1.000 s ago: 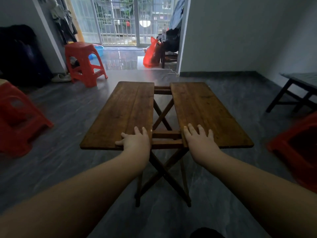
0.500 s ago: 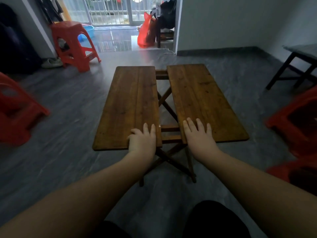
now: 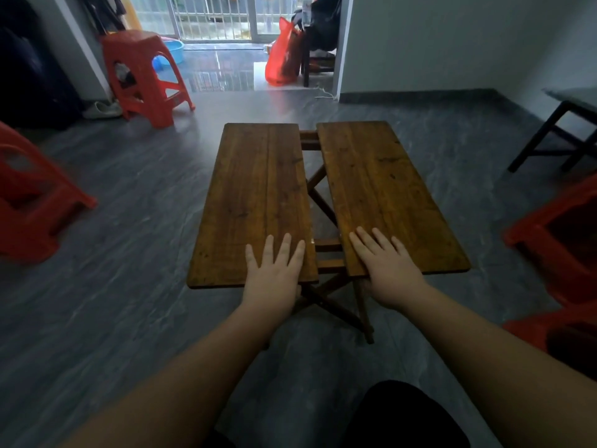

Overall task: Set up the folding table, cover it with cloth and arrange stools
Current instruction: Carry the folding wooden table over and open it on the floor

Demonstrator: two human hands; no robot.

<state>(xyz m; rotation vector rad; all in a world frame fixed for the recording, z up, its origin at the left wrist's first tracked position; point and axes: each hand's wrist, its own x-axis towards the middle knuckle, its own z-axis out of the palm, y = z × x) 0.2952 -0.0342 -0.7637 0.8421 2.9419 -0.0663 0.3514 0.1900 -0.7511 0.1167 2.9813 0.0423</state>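
Observation:
The brown wooden folding table (image 3: 258, 195) stands on its crossed legs in front of me, its two top halves flat with a narrow gap between them. My left hand (image 3: 273, 276) lies palm down on the near end of the left half, fingers spread, thumb under the edge. On the near inner corner of the right half rests my right hand (image 3: 386, 266), also flat. Red plastic stools stand around: one at the far left (image 3: 142, 72), one at the left edge (image 3: 29, 202), two at the right (image 3: 559, 240). No cloth is in view.
A dark low table (image 3: 568, 124) stands at the far right by the wall. A red bag (image 3: 282, 54) and a chair with dark clothes sit by the balcony door. A slipper (image 3: 101, 108) lies near the far-left stool. Grey floor surrounds the table.
The gap between the two table halves has narrowed as my hands pressed down and slid forward on them. My view has tilted down and moved closer.

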